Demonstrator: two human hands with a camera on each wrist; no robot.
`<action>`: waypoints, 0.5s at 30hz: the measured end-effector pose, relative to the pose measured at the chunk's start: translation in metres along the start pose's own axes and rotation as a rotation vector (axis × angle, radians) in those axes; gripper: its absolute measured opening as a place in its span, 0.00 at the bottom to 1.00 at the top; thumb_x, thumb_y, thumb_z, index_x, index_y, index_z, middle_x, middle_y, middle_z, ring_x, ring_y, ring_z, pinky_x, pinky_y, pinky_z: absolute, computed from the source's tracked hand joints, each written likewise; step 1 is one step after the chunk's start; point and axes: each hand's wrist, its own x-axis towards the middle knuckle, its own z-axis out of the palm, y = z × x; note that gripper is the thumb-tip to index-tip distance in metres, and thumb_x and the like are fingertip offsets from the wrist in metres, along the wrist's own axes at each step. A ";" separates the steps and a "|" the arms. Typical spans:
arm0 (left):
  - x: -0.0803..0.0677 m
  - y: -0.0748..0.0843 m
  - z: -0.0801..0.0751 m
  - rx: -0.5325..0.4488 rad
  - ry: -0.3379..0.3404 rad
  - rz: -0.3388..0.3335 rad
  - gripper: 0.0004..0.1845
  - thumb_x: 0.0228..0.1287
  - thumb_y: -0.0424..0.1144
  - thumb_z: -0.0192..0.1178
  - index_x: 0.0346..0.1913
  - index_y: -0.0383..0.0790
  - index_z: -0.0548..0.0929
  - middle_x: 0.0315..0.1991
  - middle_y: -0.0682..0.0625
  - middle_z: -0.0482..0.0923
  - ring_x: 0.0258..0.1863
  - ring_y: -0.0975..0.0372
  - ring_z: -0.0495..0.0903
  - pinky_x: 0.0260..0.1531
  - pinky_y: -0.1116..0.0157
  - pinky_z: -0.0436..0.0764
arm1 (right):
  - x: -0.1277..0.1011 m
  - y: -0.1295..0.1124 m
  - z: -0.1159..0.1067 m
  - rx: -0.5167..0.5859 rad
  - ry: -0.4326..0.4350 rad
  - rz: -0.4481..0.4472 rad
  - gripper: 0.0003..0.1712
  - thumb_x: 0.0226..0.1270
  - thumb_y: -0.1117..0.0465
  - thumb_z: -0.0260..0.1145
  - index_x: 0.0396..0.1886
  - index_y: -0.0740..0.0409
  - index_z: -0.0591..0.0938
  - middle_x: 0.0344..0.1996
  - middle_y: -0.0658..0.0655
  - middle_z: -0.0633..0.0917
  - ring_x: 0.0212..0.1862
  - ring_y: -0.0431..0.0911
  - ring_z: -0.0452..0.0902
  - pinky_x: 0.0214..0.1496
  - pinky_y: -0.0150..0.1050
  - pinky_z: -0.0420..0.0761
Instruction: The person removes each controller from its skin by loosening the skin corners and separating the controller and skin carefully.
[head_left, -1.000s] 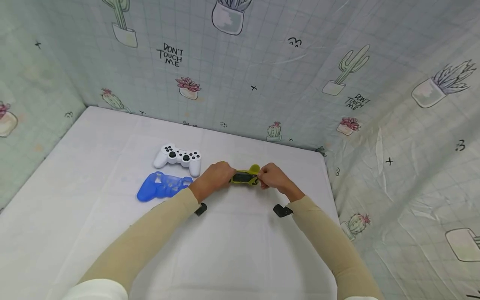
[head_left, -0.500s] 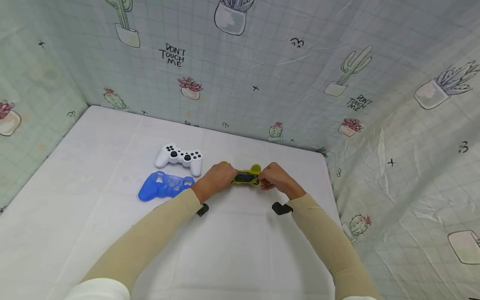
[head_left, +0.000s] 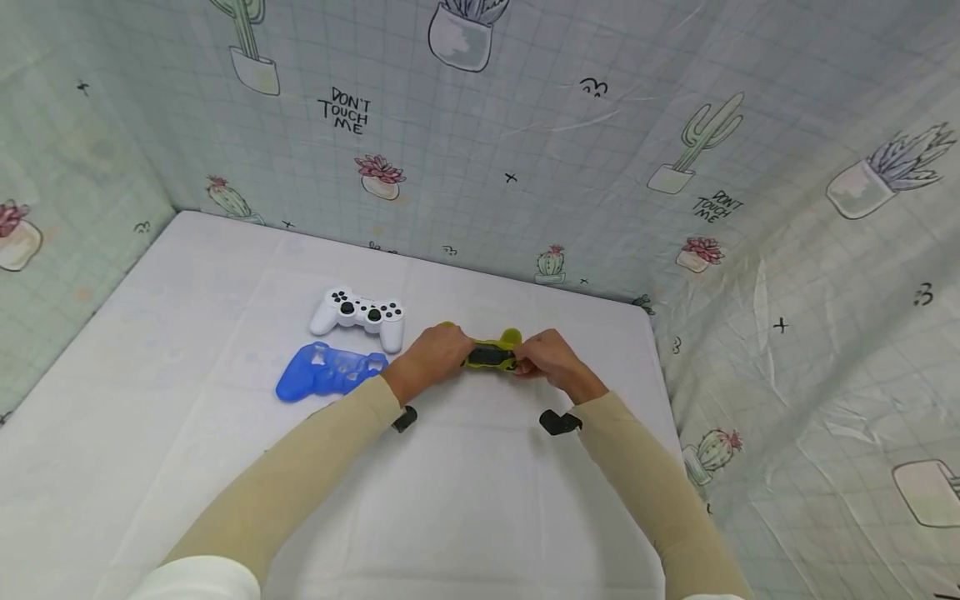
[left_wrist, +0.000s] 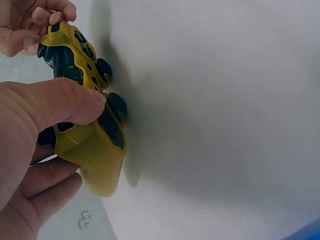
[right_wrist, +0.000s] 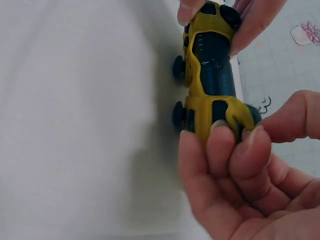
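A black game controller (right_wrist: 215,75) in a yellow silicone cover (left_wrist: 102,165) is held between my two hands with its thumbsticks facing the table. My left hand (head_left: 437,354) grips one end; in the left wrist view the thumb lies across the cover and fingers are behind. At the other end my right hand (head_left: 552,358) pinches the cover's edge by the shoulder buttons, thumb against fingertips, as the right wrist view shows. A strip of yellow cover is lifted there over the black trigger. The far grip is partly hidden by the right fingers.
Left of my hands lie a white game controller (head_left: 358,315) and, in front of it, an empty blue silicone cover (head_left: 326,372) partly behind my left forearm. The white table (head_left: 450,500) ends at a cactus-print curtain (head_left: 465,150) behind and on both sides.
My right hand has shifted slightly left, closer against the controller's end. The left hand keeps its grip, and the white controller and blue cover lie where they were.
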 end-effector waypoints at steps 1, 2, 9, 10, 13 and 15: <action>0.000 -0.001 0.000 -0.006 0.000 0.000 0.10 0.63 0.33 0.70 0.47 0.38 0.90 0.39 0.43 0.90 0.38 0.54 0.86 0.41 0.57 0.89 | 0.001 0.003 0.000 0.015 0.001 -0.008 0.08 0.62 0.69 0.62 0.27 0.67 0.85 0.23 0.56 0.85 0.26 0.44 0.84 0.44 0.44 0.91; 0.000 -0.001 0.000 -0.009 -0.002 0.001 0.10 0.63 0.33 0.70 0.47 0.39 0.90 0.39 0.44 0.90 0.38 0.54 0.86 0.41 0.57 0.89 | 0.001 0.005 0.000 0.031 0.003 -0.015 0.07 0.62 0.69 0.62 0.27 0.67 0.85 0.24 0.56 0.85 0.26 0.43 0.84 0.44 0.44 0.91; -0.001 -0.005 -0.003 -0.048 -0.013 0.005 0.13 0.63 0.37 0.73 0.50 0.41 0.89 0.41 0.46 0.90 0.38 0.56 0.85 0.43 0.58 0.88 | 0.002 0.019 0.003 0.119 0.010 -0.042 0.10 0.63 0.71 0.61 0.21 0.64 0.81 0.18 0.55 0.80 0.25 0.44 0.83 0.48 0.47 0.91; -0.001 -0.005 -0.004 -0.053 -0.013 0.005 0.14 0.63 0.37 0.72 0.51 0.41 0.89 0.41 0.46 0.90 0.37 0.57 0.85 0.43 0.58 0.88 | 0.002 0.020 0.003 0.124 0.010 -0.047 0.11 0.63 0.71 0.60 0.21 0.63 0.81 0.17 0.54 0.80 0.25 0.44 0.84 0.48 0.47 0.91; 0.000 -0.006 -0.003 -0.056 -0.014 0.006 0.14 0.63 0.37 0.72 0.52 0.41 0.89 0.40 0.46 0.90 0.35 0.57 0.84 0.42 0.59 0.88 | 0.003 0.023 0.002 0.133 0.004 -0.061 0.12 0.64 0.71 0.60 0.20 0.63 0.81 0.17 0.54 0.80 0.26 0.44 0.84 0.47 0.47 0.91; 0.001 -0.006 -0.003 -0.055 -0.016 0.007 0.14 0.63 0.37 0.72 0.52 0.40 0.89 0.40 0.45 0.90 0.36 0.57 0.84 0.43 0.59 0.88 | 0.004 0.024 0.001 0.120 -0.004 -0.068 0.11 0.65 0.70 0.60 0.22 0.64 0.81 0.18 0.54 0.80 0.27 0.45 0.84 0.48 0.47 0.91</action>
